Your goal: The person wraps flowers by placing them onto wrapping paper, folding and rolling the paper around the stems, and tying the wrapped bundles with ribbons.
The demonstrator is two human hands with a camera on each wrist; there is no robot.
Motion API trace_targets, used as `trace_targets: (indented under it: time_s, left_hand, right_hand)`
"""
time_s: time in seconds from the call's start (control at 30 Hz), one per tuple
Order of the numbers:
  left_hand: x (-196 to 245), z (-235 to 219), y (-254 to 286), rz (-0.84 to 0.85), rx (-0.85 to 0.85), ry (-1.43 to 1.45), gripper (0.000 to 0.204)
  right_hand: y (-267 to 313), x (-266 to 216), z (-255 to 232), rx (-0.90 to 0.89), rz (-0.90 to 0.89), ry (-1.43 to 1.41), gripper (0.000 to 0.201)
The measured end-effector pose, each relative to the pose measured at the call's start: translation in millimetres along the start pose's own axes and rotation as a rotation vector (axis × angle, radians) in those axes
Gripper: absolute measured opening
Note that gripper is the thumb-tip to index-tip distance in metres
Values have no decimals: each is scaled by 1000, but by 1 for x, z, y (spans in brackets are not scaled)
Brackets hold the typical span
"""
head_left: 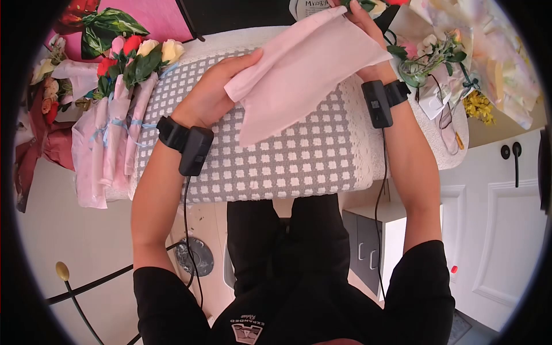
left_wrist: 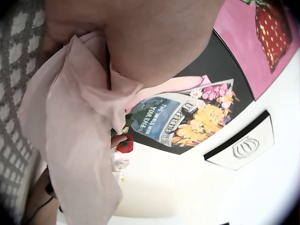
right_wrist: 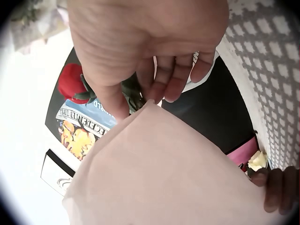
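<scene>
A sheet of pale pink wrapping paper (head_left: 305,75) is held up over the checkered cloth, folded along its upper left side. The left hand (head_left: 215,92) grips its left end, thumb on top, other fingers hidden beneath. At the upper right corner the right hand (head_left: 371,43) pinches the paper between thumb and fingers. In the right wrist view a red rose (right_wrist: 72,84) with green leaves shows beside the right hand (right_wrist: 150,51), its stem meeting the paper's corner (right_wrist: 154,110) at the fingertips. The left wrist view shows the paper (left_wrist: 79,117) bunched at the left hand (left_wrist: 140,37).
Pink-wrapped flower bundles (head_left: 118,126) lie on the left of the checkered cloth (head_left: 299,167). At the right are a glass vase (head_left: 417,72) with stems, eyeglasses (head_left: 445,118) and pale floral wrapping (head_left: 494,63). A black board (head_left: 236,20) stands behind the table.
</scene>
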State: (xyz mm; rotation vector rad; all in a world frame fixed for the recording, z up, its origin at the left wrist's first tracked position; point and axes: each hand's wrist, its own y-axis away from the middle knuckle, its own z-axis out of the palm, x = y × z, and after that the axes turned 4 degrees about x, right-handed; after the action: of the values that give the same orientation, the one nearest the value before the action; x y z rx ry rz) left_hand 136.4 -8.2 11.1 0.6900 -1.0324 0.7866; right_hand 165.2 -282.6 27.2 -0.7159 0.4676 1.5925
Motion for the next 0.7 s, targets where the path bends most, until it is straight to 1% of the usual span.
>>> trace_targets:
  time_s: [0.07, 0.1, 0.13, 0.17, 0.2, 0.23, 0.27, 0.33, 0.37, 0.43, 0.47, 0.5, 0.53, 0.57, 0.63, 0.67, 0.7]
  left_hand:
    - [-3, 2, 2, -6, -11, -18, 43]
    - [-3, 3, 1, 7, 4, -85, 45]
    - [0, 5, -1, 25, 18, -155, 47]
    - [1, 8, -1, 31, 16, -159, 47]
    - [-1, 13, 1, 160, 33, -200, 48]
    - [-4, 15, 2, 284, 52, -238, 52]
    - [-5, 15, 1, 279, 52, -236, 52]
    - [-8, 14, 0, 565, 121, -642, 59]
    - [-8, 14, 1, 564, 122, -641, 59]
    - [-2, 15, 2, 634, 146, -888, 65]
    - [-1, 15, 2, 640, 146, -891, 65]
    - [-2, 14, 1, 629, 162, -850, 61]
    - [-4, 13, 2, 613, 177, -806, 56]
    - [-6, 12, 1, 606, 176, -804, 56]
    - [-7, 11, -1, 565, 206, -672, 44]
    - [-7, 12, 0, 566, 235, -651, 33]
    - [-7, 12, 0, 572, 236, -652, 33]
  right_hand:
    - [5, -2, 7, -58, 19, 19, 28]
    - [5, -1, 4, -58, 19, 19, 28]
    - [1, 1, -1, -25, -3, 20, 28]
    - [-3, 1, -5, 8, -28, 20, 28]
    - [-5, 0, -2, 41, -47, 96, 25]
    - [-5, -1, -1, 41, -48, 96, 25]
    - [-5, -1, -1, 45, -27, 77, 25]
    - [-1, 2, 0, 56, 1, 56, 25]
    - [0, 3, 1, 47, -28, 44, 25]
    - [-5, 0, 2, 26, -67, 36, 25]
    - [-11, 0, -4, 44, -100, 42, 25]
    - [-11, 1, 0, 65, -130, 48, 25]
    - [-9, 1, 1, 69, -129, 47, 25]
    - [-5, 0, 2, 60, -111, 55, 23]
    - [-1, 1, 3, 54, -91, 63, 22]
    - [-4, 2, 1, 76, -88, 33, 20]
    - [-7, 1, -1, 95, -88, 3, 18]
